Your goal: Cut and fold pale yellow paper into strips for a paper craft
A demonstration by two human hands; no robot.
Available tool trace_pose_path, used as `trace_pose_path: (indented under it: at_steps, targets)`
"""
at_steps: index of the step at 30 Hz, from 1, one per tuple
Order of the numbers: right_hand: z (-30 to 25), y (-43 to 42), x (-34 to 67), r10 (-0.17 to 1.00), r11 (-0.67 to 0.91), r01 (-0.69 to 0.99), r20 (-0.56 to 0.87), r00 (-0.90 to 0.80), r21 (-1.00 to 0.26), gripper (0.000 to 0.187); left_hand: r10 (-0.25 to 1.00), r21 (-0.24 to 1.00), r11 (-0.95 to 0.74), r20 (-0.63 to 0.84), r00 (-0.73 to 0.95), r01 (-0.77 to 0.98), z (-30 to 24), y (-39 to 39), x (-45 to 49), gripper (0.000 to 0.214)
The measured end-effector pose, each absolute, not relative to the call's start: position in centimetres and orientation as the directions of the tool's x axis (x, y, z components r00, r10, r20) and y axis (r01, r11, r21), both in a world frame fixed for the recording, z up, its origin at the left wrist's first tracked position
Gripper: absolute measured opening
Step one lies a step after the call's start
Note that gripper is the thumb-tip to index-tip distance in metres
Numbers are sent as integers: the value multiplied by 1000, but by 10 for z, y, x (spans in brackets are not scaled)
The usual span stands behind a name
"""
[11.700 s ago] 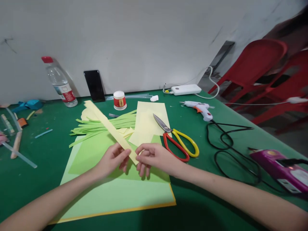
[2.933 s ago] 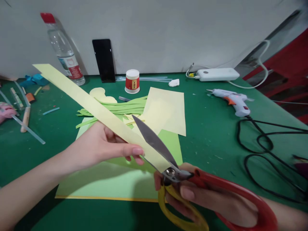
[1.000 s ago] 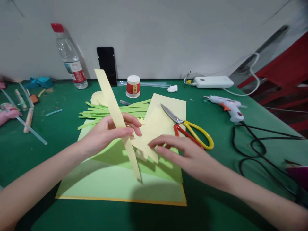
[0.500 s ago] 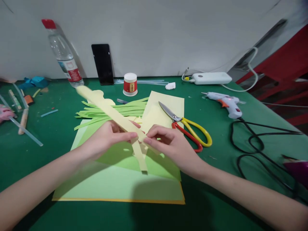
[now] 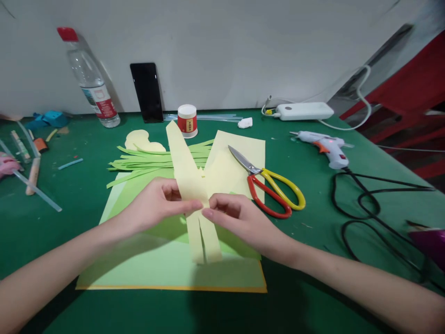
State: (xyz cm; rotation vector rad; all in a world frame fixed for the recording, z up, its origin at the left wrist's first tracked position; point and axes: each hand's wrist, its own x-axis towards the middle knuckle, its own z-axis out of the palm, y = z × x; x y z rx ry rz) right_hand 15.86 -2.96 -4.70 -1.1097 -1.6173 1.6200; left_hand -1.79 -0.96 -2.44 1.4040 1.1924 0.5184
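Pale yellow paper strips (image 5: 189, 178) are pinched between my two hands, one long end pointing up and away, two ends hanging toward me. My left hand (image 5: 165, 202) grips them from the left with the thumb on top. From the right, my right hand (image 5: 236, 211) holds them at the same spot between thumb and fingers. Beneath lie light green paper sheets (image 5: 139, 264) with an orange edge. Behind them is a bunch of green paper strips (image 5: 146, 160). Scissors (image 5: 267, 181) with red and yellow handles rest partly on a pale yellow sheet (image 5: 255, 148).
A leaning water bottle (image 5: 93, 83), a black phone (image 5: 148, 93) and a red-and-white paper cup (image 5: 187, 121) stand along the wall. To the right are a glue gun (image 5: 327, 146), its black cord (image 5: 370, 199) and a white power strip (image 5: 304, 111). Pale yellow cut-outs (image 5: 138, 140) lie behind the green strips.
The long end of the paper strips has swung from the upper left to nearly straight ahead. Two ends now hang side by side below my fingers. Both hands keep their pinch.
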Motion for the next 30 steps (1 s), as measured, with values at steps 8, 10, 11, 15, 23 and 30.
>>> trace_pose_path:
  at_steps: [8,10,11,15,23,30]
  targets:
    - [-46,-39,156,669,-301,109,-292,-684,-947,30,968,988,90,-117,221,127,-30,6,-29,20]
    - [-44,-41,156,614,-317,142,-317,-723,-938,32,984,996,60,-70,165,65,-29,13,-33,21]
    - [-42,-42,156,598,-308,153,-316,-736,-939,32,989,999,34,-38,142,32,-28,16,-34,21]
    - [-37,-40,158,666,-206,174,-268,-696,-963,29,924,999,42,-28,381,-30,-25,16,-35,31]
    - [-29,-33,168,812,-10,188,-118,-571,-982,24,731,858,-266,-118,673,440,-13,-19,-23,31]
    - [-25,-32,168,838,106,238,-42,-543,-965,30,673,844,-361,-59,737,397,-8,-19,-21,22]
